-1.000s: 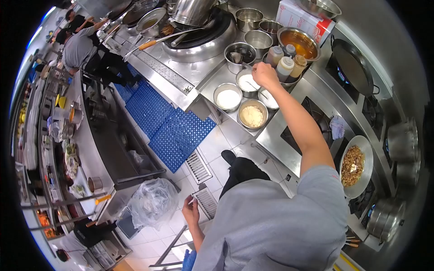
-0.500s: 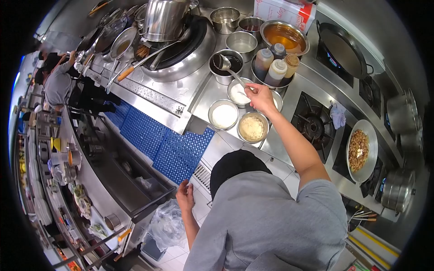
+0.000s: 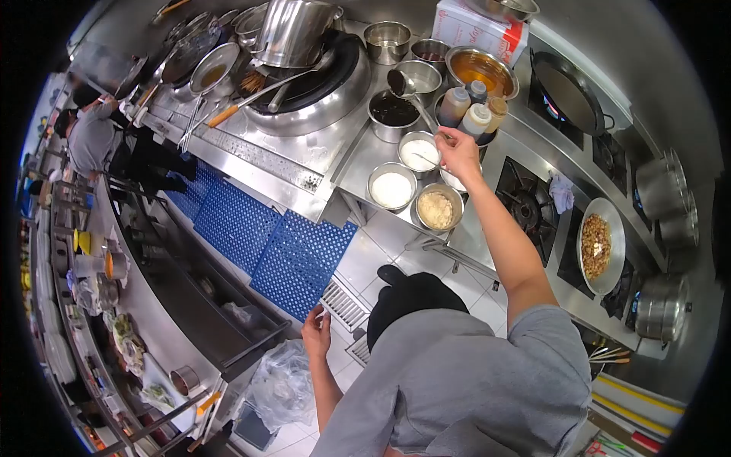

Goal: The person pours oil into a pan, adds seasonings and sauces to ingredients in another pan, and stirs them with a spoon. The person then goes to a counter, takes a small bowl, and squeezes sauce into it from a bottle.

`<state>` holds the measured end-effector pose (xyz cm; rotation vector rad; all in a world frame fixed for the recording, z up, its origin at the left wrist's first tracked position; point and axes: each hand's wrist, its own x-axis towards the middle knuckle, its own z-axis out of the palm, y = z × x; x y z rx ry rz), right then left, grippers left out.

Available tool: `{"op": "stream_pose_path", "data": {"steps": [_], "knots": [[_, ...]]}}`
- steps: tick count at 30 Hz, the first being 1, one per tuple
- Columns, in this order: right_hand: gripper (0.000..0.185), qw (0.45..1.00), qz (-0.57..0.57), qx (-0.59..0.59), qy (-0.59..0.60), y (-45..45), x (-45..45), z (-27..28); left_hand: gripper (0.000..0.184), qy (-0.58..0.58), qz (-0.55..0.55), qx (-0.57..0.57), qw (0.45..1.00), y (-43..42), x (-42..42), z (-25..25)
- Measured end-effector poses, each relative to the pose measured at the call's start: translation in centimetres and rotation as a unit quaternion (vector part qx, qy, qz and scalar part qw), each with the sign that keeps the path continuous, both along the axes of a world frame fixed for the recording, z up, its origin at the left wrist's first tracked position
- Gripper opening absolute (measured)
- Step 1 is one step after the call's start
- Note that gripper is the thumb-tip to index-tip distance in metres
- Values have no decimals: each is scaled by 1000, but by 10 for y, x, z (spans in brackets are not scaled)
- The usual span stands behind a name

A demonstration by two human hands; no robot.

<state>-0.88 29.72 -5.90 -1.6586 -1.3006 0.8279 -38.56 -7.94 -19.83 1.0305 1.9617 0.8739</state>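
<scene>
The ladle [image 3: 423, 113] slants above the sauce pot [image 3: 388, 135], pinched narrowly in the right hand's [image 3: 459, 152] fingers. Its bowl has shifted from over the sauce to the far rim, so it looks lifted clear. Bottles [image 3: 455, 108] crowd the handle. The left hand [image 3: 316, 333] hangs well apart, fingers loosely curled; whether they hold anything, I cannot tell.

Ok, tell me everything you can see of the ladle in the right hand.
The ladle looks metal: a rounded, dark-looking bowl on a long silvery handle. The right hand holds the handle. It slants across one side of a pot of dark liquid, bowl by the far rim; whether they touch is unclear.
</scene>
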Motion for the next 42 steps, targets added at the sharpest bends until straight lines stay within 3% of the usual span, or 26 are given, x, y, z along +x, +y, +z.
{"op": "stream_pose_path", "data": {"steps": [5,13,16,19,22,27,31,34,38,40,42], "knots": [[38,1000,-3,-30,1,1,-9,-6,32,32,-14,-26,999,-43,-11,-33],[38,999,-22,7,32,-16,-15,26,36,24,-19,-40,999,-68,-11,-16],[38,998,-5,4,-55,-10,-9,17,37,19,-10,-57,998,-68,-8,-12],[37,998,-1,-1,-64,-6,-8,-10,37,29,-35,-42,998,-71,-7,-20],[36,999,1,-8,-47,-5,-6,-26,38,42,-39,-34,998,-74,-1,-9],[40,998,-3,11,63,-22,9,27,38,24,-41,-17,999,-80,15,0],[38,980,16,84,179,-58,76,89,39,47,-75,-24,996,-72,47,28],[38,970,34,129,203,-112,161,141,37,46,-119,-26,992,-56,74,36],[40,981,-14,132,141,-231,292,196,33,31,-179,82,980,-38,163,70],[41,986,-57,118,106,-297,356,198,32,3,-184,71,980,-35,230,98],[39,988,-109,80,77,-359,417,181,33,-30,-223,91,970,-38,291,95]]}}
